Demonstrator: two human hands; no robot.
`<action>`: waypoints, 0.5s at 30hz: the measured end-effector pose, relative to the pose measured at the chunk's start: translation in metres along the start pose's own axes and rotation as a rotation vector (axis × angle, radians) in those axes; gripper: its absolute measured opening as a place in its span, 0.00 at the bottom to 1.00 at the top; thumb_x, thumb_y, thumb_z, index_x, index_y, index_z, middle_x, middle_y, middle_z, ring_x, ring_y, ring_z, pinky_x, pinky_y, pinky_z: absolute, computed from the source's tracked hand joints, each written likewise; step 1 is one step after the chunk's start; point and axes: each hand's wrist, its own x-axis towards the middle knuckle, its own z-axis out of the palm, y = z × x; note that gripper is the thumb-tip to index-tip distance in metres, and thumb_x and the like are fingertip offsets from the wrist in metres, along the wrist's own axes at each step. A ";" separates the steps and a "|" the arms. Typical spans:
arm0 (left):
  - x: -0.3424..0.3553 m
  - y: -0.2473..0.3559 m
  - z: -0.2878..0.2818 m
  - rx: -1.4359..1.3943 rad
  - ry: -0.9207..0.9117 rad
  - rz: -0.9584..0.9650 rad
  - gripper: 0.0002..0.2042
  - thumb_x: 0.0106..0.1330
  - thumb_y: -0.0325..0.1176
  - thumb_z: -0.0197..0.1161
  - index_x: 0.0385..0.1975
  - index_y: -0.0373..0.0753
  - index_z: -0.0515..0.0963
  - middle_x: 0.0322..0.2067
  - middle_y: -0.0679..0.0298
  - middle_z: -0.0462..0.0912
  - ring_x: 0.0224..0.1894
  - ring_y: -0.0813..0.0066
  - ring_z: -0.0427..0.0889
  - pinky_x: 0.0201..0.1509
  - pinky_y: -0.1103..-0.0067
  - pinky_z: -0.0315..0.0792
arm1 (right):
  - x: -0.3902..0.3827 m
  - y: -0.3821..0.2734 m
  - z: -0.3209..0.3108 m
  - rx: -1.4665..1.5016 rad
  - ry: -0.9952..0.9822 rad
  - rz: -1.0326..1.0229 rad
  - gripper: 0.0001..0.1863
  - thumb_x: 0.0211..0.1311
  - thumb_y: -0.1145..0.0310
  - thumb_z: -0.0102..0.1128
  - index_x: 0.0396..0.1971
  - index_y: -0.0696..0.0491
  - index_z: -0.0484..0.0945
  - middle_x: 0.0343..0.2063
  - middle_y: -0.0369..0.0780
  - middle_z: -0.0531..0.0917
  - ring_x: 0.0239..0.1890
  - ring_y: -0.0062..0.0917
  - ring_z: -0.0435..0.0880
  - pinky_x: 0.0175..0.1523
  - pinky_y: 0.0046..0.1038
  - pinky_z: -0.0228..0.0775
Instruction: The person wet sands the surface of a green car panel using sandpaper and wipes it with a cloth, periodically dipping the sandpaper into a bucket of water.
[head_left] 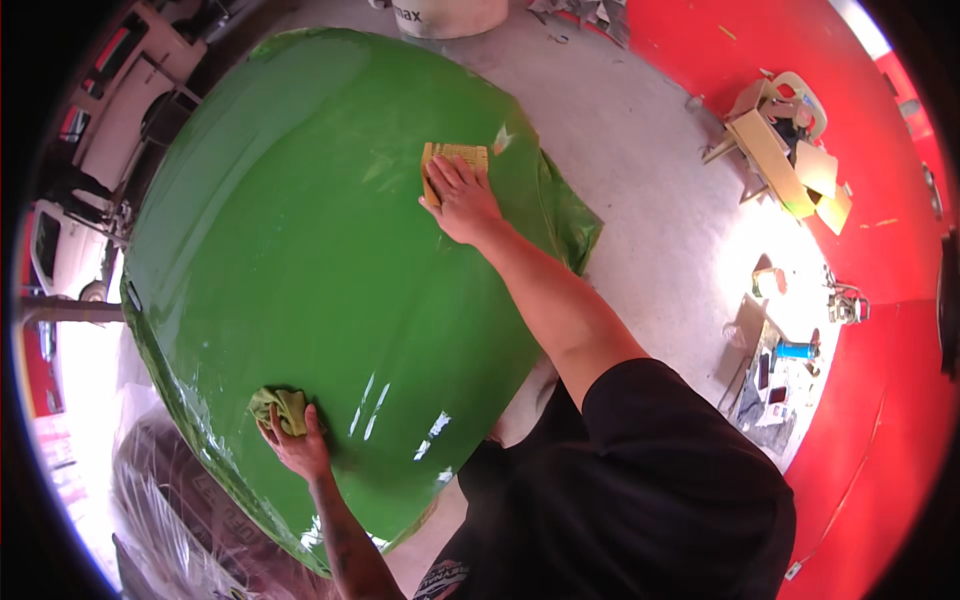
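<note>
A large glossy green car hood [330, 260] lies before me, with pale reflections and whitish streaks on it. Near its upper right part, my right hand [465, 203] presses a yellow sanding pad [460, 153] against the surface; the pad's ridged far edge shows beyond the fingers. My left hand [300, 450] is at the lower left of the hood, its fingers on a crumpled olive-green cloth [280, 406] that rests on the paint. Part of the cloth is hidden under that hand.
Green plastic sheeting [570, 220] hangs off the hood's right edge. Something wrapped in clear plastic [190, 500] stands at lower left. To the right are a chair with cardboard [770, 150] and a low bench [765, 390] with tools. A white bucket [450, 15] stands beyond the hood.
</note>
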 end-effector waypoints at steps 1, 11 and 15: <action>0.001 0.027 0.005 -0.002 -0.004 0.003 0.37 0.53 0.63 0.67 0.61 0.48 0.72 0.66 0.44 0.61 0.65 0.42 0.66 0.61 0.55 0.68 | 0.012 0.011 -0.002 -0.016 -0.011 -0.011 0.36 0.73 0.42 0.30 0.73 0.49 0.48 0.74 0.35 0.49 0.76 0.35 0.43 0.76 0.46 0.33; 0.014 0.275 0.069 0.067 0.046 -0.094 0.35 0.54 0.58 0.68 0.60 0.48 0.72 0.66 0.45 0.62 0.66 0.45 0.65 0.65 0.58 0.64 | 0.099 0.132 -0.028 0.075 -0.219 -0.372 0.34 0.74 0.44 0.29 0.73 0.46 0.47 0.75 0.33 0.46 0.76 0.32 0.40 0.77 0.44 0.31; 0.027 0.352 0.089 0.103 0.040 -0.141 0.34 0.53 0.58 0.68 0.59 0.48 0.72 0.66 0.45 0.62 0.66 0.46 0.64 0.66 0.58 0.63 | 0.099 0.147 -0.032 0.047 -0.290 -0.479 0.35 0.74 0.44 0.30 0.74 0.48 0.44 0.75 0.35 0.43 0.76 0.34 0.38 0.77 0.44 0.31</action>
